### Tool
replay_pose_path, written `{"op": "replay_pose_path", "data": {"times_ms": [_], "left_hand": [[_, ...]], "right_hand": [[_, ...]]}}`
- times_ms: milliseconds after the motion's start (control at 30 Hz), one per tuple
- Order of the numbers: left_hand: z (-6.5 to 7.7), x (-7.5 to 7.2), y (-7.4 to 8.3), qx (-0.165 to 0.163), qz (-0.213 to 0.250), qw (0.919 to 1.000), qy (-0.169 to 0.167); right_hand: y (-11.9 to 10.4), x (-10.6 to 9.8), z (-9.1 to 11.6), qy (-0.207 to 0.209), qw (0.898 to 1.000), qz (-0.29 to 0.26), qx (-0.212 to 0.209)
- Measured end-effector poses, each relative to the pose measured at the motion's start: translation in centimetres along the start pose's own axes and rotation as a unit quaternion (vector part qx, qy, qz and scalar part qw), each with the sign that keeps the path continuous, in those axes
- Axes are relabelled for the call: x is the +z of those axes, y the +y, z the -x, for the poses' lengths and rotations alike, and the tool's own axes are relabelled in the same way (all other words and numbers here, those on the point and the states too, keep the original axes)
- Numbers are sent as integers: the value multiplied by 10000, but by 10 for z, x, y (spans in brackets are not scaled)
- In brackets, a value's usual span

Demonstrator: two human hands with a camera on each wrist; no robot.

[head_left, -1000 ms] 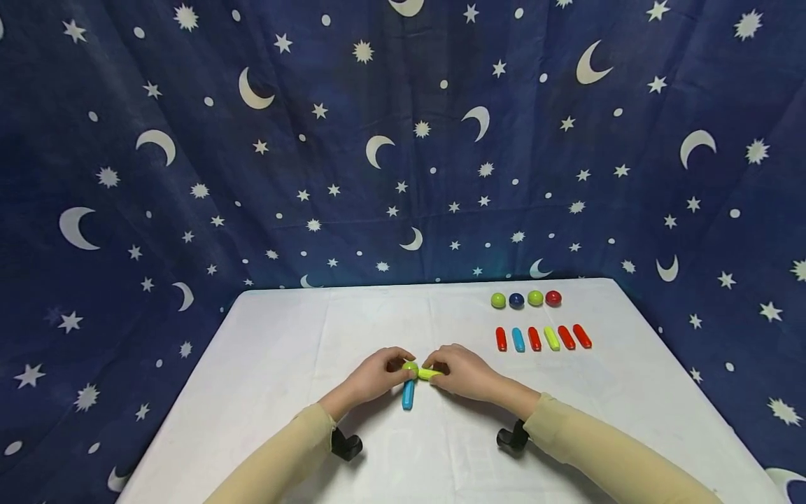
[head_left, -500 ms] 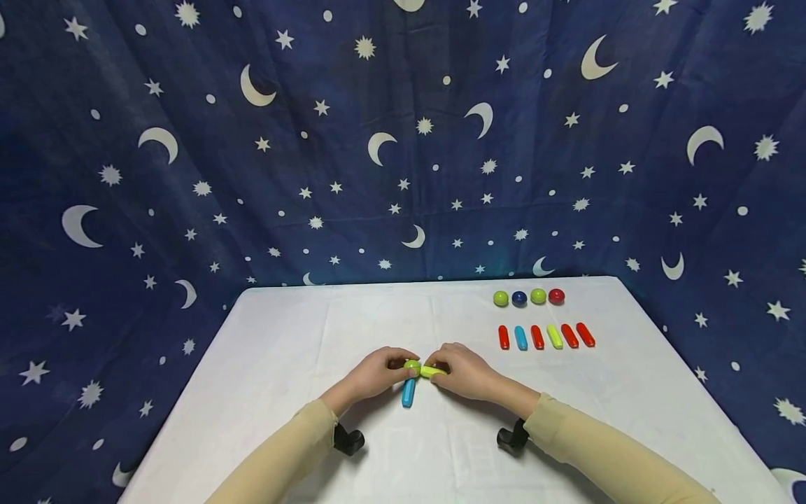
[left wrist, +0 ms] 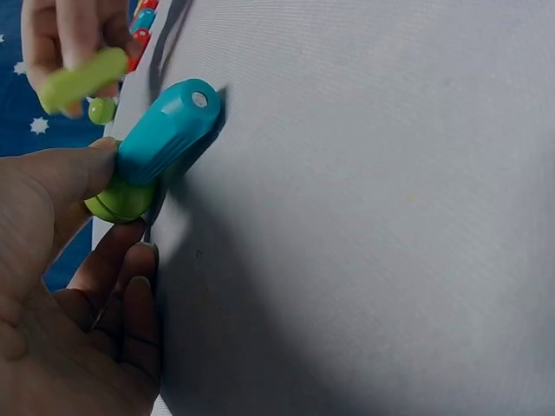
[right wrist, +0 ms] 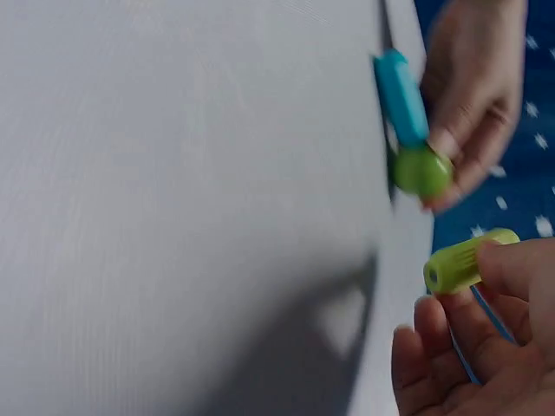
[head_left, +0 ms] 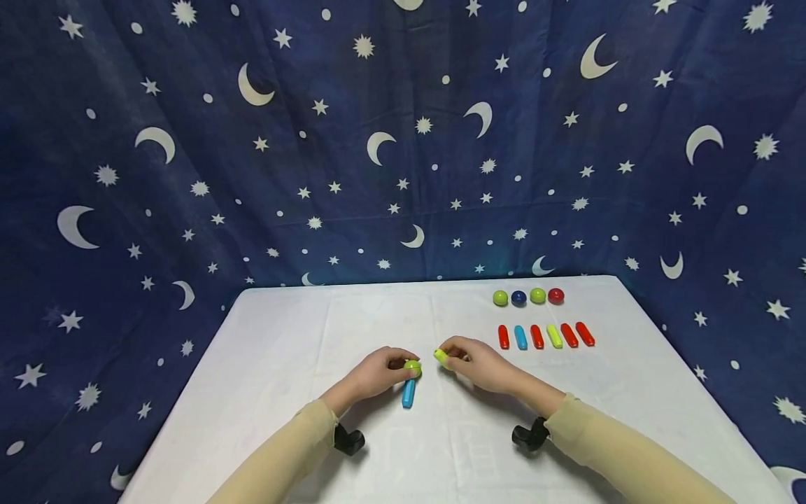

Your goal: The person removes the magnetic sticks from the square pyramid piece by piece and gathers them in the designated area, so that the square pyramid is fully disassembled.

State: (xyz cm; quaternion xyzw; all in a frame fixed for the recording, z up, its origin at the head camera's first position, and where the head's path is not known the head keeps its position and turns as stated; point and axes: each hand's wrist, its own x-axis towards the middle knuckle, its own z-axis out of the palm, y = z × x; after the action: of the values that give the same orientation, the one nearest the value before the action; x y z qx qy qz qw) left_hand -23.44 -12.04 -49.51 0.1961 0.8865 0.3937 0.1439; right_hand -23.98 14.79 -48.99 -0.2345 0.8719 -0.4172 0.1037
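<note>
My left hand (head_left: 376, 371) pinches a green ball (head_left: 413, 365) between thumb and fingers near the middle of the table. A blue toy rod (head_left: 408, 394) touches the ball and points toward me; in the left wrist view a pale round spot shows on the blue rod's (left wrist: 169, 130) free end. My right hand (head_left: 478, 365) pinches a yellow-green rod (head_left: 441, 358) between thumb and fingers, a short gap to the right of the ball. In the right wrist view, the yellow-green rod (right wrist: 460, 264) shows a dark hole-like spot at its end and is apart from the ball (right wrist: 423, 172).
At the back right, two green balls (head_left: 500, 298), a dark blue ball (head_left: 518, 299) and a red ball (head_left: 556, 296) form a row. Before them lie several red rods (head_left: 504, 337), a blue rod (head_left: 520, 338) and a yellow rod (head_left: 554, 337). A starry cloth (head_left: 403, 140) hangs behind the white table (head_left: 283, 336).
My right hand has drawn the yellow-green rod away from the green ball, to the right and slightly back; it was against the ball before. The left hand keeps its place.
</note>
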Motion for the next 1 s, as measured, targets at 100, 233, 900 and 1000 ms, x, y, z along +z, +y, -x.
{"op": "replay_pose_path", "data": {"times_ms": [100,233,900,1000], "left_hand": [[1,0,1,-59,36,10000,-11],[2,-1,1,-98,94,9999,-37],[2,0,0,-167,195,9997,-44],[3,0,1,-170,218,9996,-47]], "right_hand": [[7,-24,9,333,9987,-336,171],[23,-66,23,913,9940,-373,464],[139,-190,99,1934,9489,213,2484],[148,-193,102,1824,9469,144,2644]]}}
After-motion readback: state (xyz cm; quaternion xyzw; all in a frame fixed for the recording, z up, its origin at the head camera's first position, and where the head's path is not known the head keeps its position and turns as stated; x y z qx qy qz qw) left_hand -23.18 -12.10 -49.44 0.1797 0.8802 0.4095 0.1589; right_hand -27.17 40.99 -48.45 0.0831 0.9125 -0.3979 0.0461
